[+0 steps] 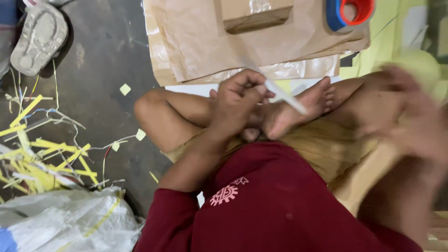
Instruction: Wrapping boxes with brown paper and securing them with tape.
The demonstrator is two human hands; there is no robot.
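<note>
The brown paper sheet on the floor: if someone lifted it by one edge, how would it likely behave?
The brown paper sheet would probably sag and bend: it looks thin and already shows creases. It seems light for its size. A cardboard box and a tape roll rest on it, so they might slide or tip.

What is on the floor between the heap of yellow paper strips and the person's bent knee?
In the head view, dark floor with loose bits: small pale yellow paper squares and thin stray strips between the strip heap and the knee.
</note>
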